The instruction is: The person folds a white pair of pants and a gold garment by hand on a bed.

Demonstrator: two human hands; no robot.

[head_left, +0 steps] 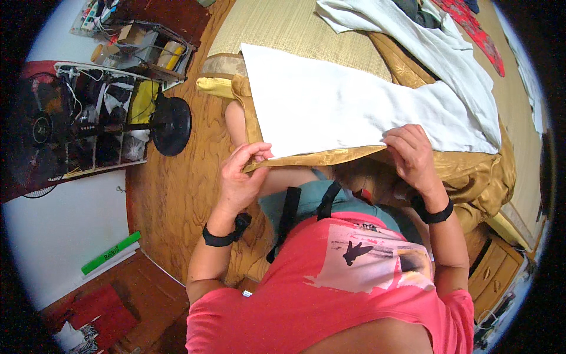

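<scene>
A long white cloth (324, 106) lies spread over a gold satiny fabric (330, 157), both draped over the near side of the bed and across my lap. At the near left corner, my left hand (240, 177) is closed in a pinch on the edge where the two layers meet. Further right along that same edge, my right hand (410, 156) also pinches the cloth, its fingers curled over the top. Between my hands a narrow gold strip shows below the white edge. The gold fabric bunches in folds on the right.
The bed carries a woven straw mat (283, 29); a red patterned cloth (471, 32) lies at its far right. A black standing fan (171, 125) and a cluttered shelf (127, 97) stand left on the wood floor (177, 194). A wooden drawer cabinet (495, 274) is at lower right.
</scene>
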